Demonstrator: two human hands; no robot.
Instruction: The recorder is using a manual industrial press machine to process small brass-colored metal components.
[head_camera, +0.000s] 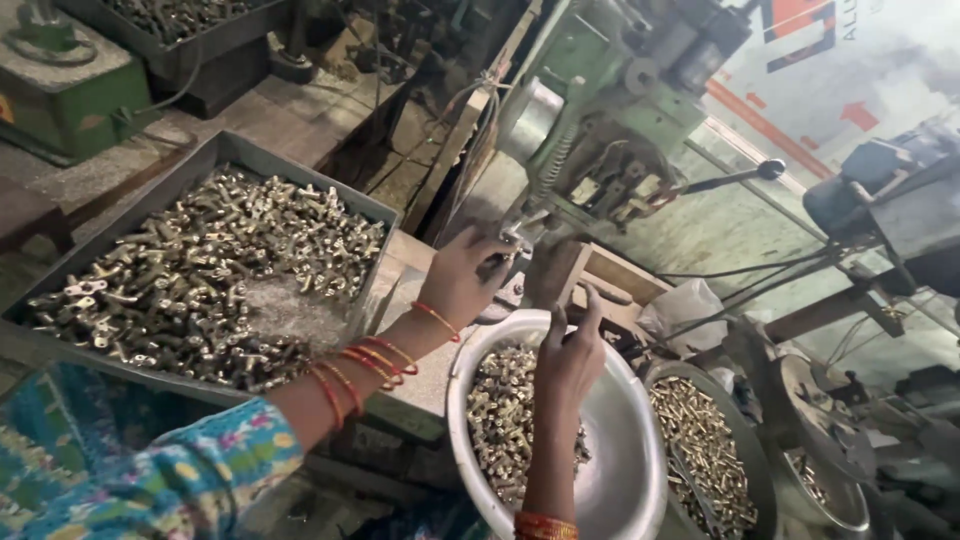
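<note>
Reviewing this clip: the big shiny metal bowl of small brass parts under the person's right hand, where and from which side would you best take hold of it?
Take the metal bowl by its rolled rim on the bare near-right side, probably coming from above, fingers hooking over the lip. The brass parts heap on its left half, and the right hand hovers over the middle, so that rim stretch is free.

A small metalworking shop. A worn green bench machine with a black-knobbed lever stands over grimy wooden benches, a grey tray is heaped with brass fittings, and 2 steel bowls hold more small brass parts. Loose cables and dusty, oily surfaces all around.
</note>
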